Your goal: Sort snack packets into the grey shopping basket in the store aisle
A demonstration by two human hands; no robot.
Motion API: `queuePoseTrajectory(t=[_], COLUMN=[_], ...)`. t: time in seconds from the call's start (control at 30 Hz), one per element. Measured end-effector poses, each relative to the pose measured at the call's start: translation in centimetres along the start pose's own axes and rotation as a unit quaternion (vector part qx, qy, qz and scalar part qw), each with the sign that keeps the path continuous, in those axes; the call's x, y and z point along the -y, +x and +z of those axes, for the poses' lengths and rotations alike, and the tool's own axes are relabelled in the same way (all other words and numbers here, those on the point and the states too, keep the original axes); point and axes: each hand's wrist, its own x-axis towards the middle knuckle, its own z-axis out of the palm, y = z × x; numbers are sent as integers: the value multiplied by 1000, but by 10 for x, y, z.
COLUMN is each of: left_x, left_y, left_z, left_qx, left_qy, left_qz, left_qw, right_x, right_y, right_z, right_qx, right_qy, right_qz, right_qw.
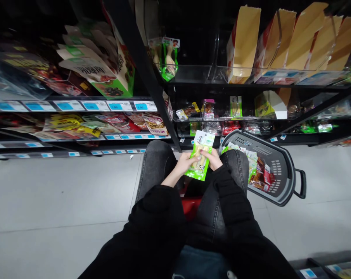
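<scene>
A green and white snack packet [199,170] with a clear window and a small panda print is held between my knees. My left hand [183,164] grips its left edge, thumb lying across the front. On the other side, my right hand [213,158] pinches the packet's right edge, also with the thumb on the front. Pale pieces of food show through the window. To the right of my right knee, a grey shopping basket [282,170] stands on the floor, holding several green and red-brown packets [259,174].
Dark shelves with blue-and-white price tags [120,105] run across in front of me. Bagged snacks [117,122] fill the left shelves. Open cardboard boxes [245,42] line the upper right shelf, and a green-wrapped packet [170,62] hangs near the post. Pale floor tiles [61,193] lie left.
</scene>
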Motion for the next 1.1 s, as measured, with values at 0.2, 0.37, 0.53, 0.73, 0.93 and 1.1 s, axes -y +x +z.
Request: queuePoseTrajectory(t=[0.2,0.37,0.53,0.73,0.93,1.1], left_x=[-9,-12,-3,3,-4,-6], left_y=[2,7,11,15,12,11], left_z=[-10,-22,-22,-22,-20,-20], left_qx=[31,2,-34,-59,-90,-105], left_qy=[43,149,201,189,219,253], left_qz=[15,101,102,75,66,74], left_qw=[999,984,974,977,969,959], right_x=[-4,-13,-5,2,0,-1], right_y=[3,9,5,1,0,-2], right_z=[-6,-14,-10,-4,-3,-2], right_qx=[-12,-23,-31,-7,-13,-7], right_qy=[-51,-234,-425,-469,-490,-470], right_qz=[-18,-51,-57,-61,-96,-125], right_qw=[998,971,903,881,866,874])
